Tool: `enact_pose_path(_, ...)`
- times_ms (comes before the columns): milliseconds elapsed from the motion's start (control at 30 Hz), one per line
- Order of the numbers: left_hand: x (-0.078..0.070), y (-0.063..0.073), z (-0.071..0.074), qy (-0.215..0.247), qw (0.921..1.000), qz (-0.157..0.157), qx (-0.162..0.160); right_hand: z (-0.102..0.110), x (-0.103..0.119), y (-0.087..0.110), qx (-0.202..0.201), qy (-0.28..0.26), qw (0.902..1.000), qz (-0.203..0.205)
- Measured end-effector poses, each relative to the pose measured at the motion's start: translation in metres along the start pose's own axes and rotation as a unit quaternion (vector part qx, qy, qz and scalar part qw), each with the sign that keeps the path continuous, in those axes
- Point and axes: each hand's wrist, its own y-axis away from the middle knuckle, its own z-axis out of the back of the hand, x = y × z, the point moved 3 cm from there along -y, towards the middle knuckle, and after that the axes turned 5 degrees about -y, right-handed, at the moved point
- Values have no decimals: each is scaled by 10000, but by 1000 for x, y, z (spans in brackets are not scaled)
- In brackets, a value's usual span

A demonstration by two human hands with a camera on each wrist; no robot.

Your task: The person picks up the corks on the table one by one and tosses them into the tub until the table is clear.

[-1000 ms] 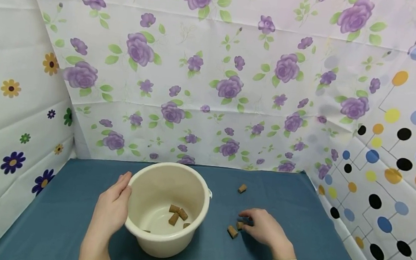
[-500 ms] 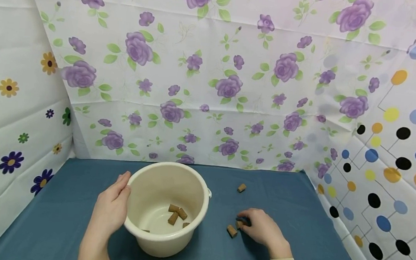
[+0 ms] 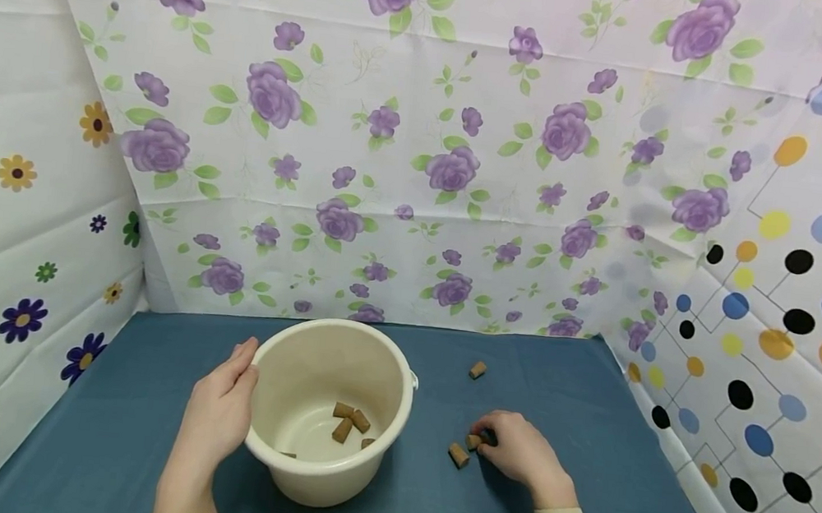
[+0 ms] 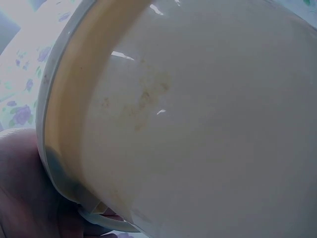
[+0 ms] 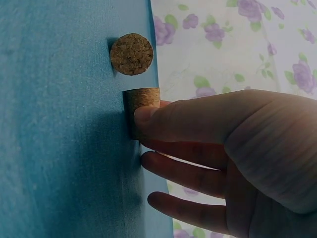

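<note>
A cream plastic bucket stands tilted on the blue cloth, with several brown corks at its bottom. My left hand holds its left rim, thumb over the edge; in the left wrist view the bucket's outer wall fills most of the picture and part of the hand shows. To the right of the bucket, my right hand pinches a cork between thumb and forefinger, low at the cloth. Another cork lies just left of that hand.
One more cork lies farther back on the blue cloth. A flowered curtain closes off the back, and patterned sheets stand at left and right. The bucket's handle mount juts from its right side.
My right fingers have come together on the cork beside the bucket. The left hand and the bucket keep their places.
</note>
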Motion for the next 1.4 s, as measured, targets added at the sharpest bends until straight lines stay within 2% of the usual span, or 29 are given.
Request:
enact_pose_path(500, 1, 1, 0, 2, 10000, 57, -13, 3, -3, 1, 187, -153, 9997, 25)
enact_pose_path(900, 2, -1, -1, 76, 10000, 32, 21, 4, -4, -1, 147, -44, 9998, -121)
enact_pose_path(1400, 2, 0, -1, 83, 10000, 22, 18, 11, -6, 2, 89, -190, 9996, -186)
